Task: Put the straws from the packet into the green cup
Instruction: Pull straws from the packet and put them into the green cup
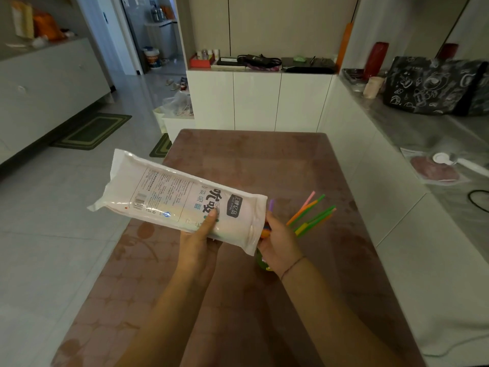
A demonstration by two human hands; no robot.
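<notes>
My left hand [201,239] grips a white plastic straw packet [169,197] from below, thumb on its printed face, holding it tilted over the table's left edge. My right hand [280,242] is at the packet's open right end, fingers closed around a bunch of coloured straws [309,213] that fan out to the upper right in orange, green, pink and yellow. A purple straw tip [271,204] pokes up above the fingers. The green cup [262,263] stands on the table right under my right hand, mostly hidden by it.
The brown patterned table [264,160] stretches ahead. A white counter [436,133] runs along the right with a black bag [434,86] and a white scoop [444,158]. White cabinets [259,99] stand behind the table. Tiled floor with mats lies to the left.
</notes>
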